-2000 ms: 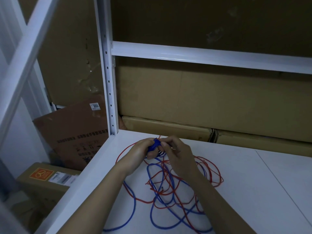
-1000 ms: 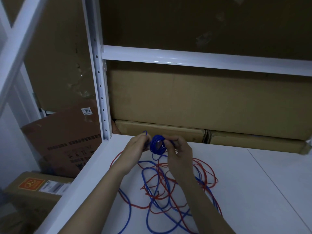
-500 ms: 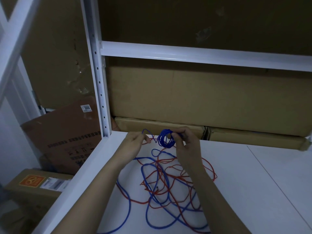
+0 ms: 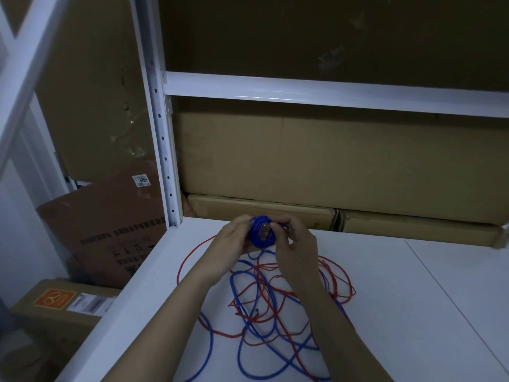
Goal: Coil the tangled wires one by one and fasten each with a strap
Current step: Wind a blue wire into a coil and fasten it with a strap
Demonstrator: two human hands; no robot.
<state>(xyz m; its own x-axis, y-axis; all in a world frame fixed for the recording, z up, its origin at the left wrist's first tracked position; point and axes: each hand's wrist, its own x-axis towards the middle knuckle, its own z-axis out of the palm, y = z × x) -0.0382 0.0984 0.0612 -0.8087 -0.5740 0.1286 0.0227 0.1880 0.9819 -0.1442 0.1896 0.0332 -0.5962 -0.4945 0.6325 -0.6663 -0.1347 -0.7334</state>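
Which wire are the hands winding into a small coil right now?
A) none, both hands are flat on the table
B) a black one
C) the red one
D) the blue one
D: the left hand and right hand hold a small blue coil between them, while the red wire lies loose on the white table.

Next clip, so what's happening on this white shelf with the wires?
A person is winding a thin blue wire into a small coil, held up between the left hand and the right hand above the white shelf board. Both hands have a grip on the coil. Most of the blue wire lies loose on the board, tangled with a thin red wire. No strap is visible, and the red wire is uncoiled.
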